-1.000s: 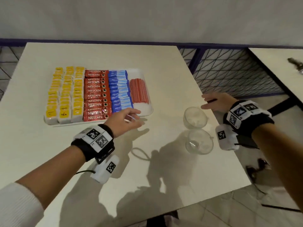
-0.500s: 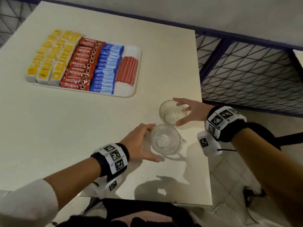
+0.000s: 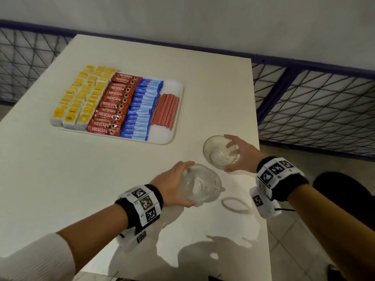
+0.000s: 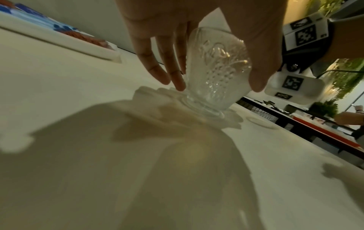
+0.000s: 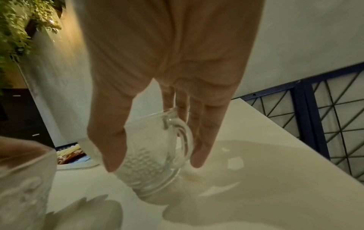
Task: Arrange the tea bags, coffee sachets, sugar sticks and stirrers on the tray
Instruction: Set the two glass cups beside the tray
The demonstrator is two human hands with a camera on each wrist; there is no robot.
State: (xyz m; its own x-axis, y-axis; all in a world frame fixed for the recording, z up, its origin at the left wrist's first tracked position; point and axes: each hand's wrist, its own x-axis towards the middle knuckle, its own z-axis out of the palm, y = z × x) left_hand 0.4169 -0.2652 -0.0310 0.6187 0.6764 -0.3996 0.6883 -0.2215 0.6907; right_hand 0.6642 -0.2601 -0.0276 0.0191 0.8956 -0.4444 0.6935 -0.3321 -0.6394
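Observation:
The white tray (image 3: 162, 136) lies at the back left of the table. It carries rows of yellow tea bags (image 3: 81, 98), red coffee sachets (image 3: 113, 102), blue sugar sticks (image 3: 142, 106) and red stirrers (image 3: 165, 110). My left hand (image 3: 182, 183) grips a clear patterned glass cup (image 3: 199, 183) from its left side, thumb nearest me. The left wrist view shows that hand (image 4: 217, 84) holding the cup (image 4: 214, 62) tilted, its base close to the tabletop. My right hand (image 3: 241, 155) grips a second glass cup (image 3: 218, 153) with a handle; in the right wrist view, the hand (image 5: 155, 162) holds the cup (image 5: 147, 174) tilted.
The table's right edge (image 3: 261, 179) runs just beside my right hand, with tiled floor and a dark seat (image 3: 345, 191) beyond. A blue mesh fence (image 3: 314, 110) stands behind. A faint ring mark (image 3: 233, 203) shows on the tabletop near the cups.
My left hand left the tray's near edge and came to the nearer cup; my right hand came to the farther one. Both hands now grip the cups, which are tilted.

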